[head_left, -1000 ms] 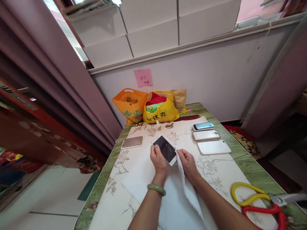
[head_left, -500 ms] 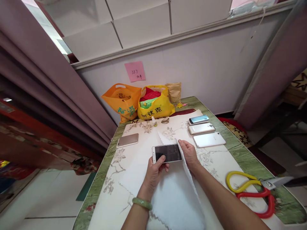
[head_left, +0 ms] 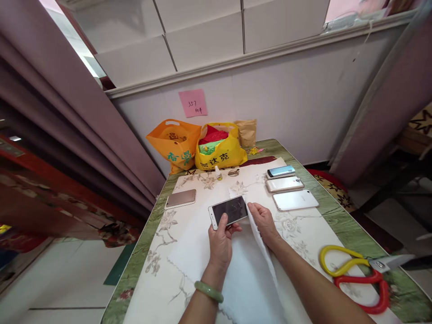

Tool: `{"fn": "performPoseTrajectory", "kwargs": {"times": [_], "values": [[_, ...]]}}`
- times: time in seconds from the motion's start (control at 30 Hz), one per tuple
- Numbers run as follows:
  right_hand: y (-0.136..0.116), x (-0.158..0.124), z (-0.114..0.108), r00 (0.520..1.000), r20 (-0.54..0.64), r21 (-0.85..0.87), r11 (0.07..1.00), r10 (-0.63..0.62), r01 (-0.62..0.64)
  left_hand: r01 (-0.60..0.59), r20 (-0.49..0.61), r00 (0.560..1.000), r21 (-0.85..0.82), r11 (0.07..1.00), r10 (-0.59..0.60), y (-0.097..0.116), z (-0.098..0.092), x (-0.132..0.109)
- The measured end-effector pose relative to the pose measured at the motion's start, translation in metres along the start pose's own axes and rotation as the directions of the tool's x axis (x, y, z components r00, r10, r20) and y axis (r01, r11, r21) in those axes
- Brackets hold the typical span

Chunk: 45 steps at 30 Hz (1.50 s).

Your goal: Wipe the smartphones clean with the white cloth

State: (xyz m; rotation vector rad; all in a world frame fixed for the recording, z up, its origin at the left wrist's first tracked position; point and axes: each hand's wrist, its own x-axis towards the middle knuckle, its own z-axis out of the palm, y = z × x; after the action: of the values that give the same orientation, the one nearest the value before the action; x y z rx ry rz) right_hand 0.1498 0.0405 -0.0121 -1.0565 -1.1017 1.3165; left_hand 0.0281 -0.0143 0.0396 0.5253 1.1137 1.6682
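Observation:
A white smartphone with a dark screen lies face up in my left hand. My left thumb presses on the screen edge, and the fingers curl beneath. A white cloth with a zigzag edge hangs from my right hand, which pinches its upper edge at the phone's right end. Part of the cloth spreads flat on the table under both arms. The right fingertips are partly hidden behind the cloth fold.
Three phones lie at right, the nearest a white phone. Another phone is at left. Large scissors rest at the right edge. A small bottle, ring-like items, an orange bag and a yellow bag stand behind.
The phone has tilted, its right end rising, and moved slightly left with my left hand. My right hand still pinches the cloth, close to the phone's right end.

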Motion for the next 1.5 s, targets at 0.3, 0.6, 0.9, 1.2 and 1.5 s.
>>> {"fn": "performPoseTrajectory", "kwargs": {"times": [0.3,0.6,0.9,1.2,1.5], "values": [[0.003,-0.001,-0.001,0.999,0.040,-0.017,0.999,-0.032,0.033,0.027,0.006,1.000,0.018,0.999,-0.027,0.001,-0.005,0.006],[0.003,0.000,-0.002,0.998,0.044,0.060,0.997,0.052,-0.055,0.153,0.268,0.921,0.416,0.896,-0.282,0.026,-0.028,0.008],[-0.005,-0.010,0.002,0.938,0.327,-0.170,0.968,-0.120,0.183,-0.117,-0.026,0.991,0.352,0.929,0.135,0.008,-0.016,0.020],[-0.001,-0.005,0.001,0.965,0.261,0.019,0.999,0.027,-0.033,-0.134,0.212,0.977,0.613,0.779,0.001,0.005,-0.017,0.022],[-0.001,-0.004,0.001,0.973,0.197,0.165,0.974,0.120,-0.153,0.051,0.343,0.897,0.547,0.836,-0.280,0.016,-0.021,0.017]]}}
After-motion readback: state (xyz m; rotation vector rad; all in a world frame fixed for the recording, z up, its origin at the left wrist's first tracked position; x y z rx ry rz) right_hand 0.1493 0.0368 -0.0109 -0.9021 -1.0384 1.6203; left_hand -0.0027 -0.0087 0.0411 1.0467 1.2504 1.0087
